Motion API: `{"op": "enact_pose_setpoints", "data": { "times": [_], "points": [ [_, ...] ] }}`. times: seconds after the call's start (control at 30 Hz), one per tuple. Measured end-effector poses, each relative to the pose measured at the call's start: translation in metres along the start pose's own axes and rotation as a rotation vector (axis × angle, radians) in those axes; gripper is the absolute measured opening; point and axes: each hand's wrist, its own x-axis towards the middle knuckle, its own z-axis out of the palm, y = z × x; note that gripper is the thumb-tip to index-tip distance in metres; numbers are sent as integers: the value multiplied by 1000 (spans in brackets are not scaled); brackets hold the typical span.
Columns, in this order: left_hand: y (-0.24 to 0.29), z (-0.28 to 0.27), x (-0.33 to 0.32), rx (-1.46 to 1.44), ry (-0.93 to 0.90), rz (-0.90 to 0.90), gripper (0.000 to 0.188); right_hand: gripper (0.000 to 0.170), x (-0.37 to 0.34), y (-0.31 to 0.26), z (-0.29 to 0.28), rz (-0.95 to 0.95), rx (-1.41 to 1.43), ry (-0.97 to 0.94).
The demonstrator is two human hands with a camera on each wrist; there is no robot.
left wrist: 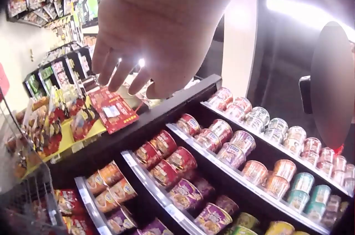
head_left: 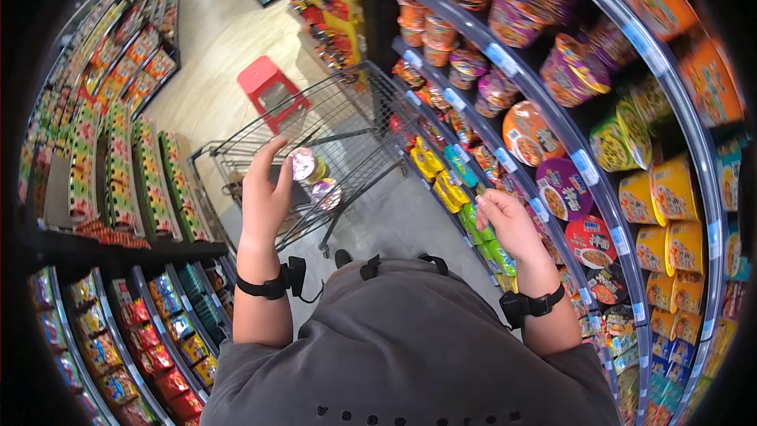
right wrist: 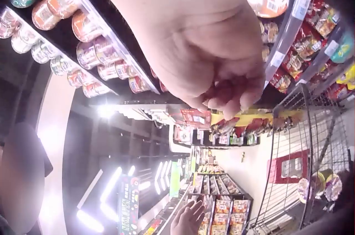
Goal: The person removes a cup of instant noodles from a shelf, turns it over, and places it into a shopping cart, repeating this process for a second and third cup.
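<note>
My left hand [head_left: 266, 197] is raised over the near side of a wire shopping cart [head_left: 364, 71], fingers loosely extended and holding nothing. Two round packaged cups [head_left: 303, 166] [head_left: 326, 194] sit together in the cart, just right of that hand. My right hand [head_left: 511, 225] is in front of the right-hand shelves, its fingers loosely bent and nothing visible in them. The right wrist view shows its fingers [right wrist: 236, 99] folded toward the palm, partly hidden. In the left wrist view the left hand [left wrist: 161, 35] hangs empty before shelves of cup noodles [left wrist: 180, 160].
Curved shelves on the right hold noodle bowls [head_left: 564, 189] and bagged snacks [head_left: 449, 189]. A red stool [head_left: 264, 79] stands on the floor beyond the cart. More stocked shelves [head_left: 150, 331] and patterned display boxes [head_left: 118, 166] line the left.
</note>
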Motion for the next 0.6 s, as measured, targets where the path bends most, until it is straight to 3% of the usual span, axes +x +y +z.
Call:
{"op": "enact_pose_setpoints", "data": {
  "times": [0.37,0.6],
  "points": [
    [-145,-165,-60,165,120,-274,30,40,116,-28,187,40,22,-320],
    [-220,-204,-81,79,157,-366,30,42,168,-30,271,91,-8,-394]
  ]
}}
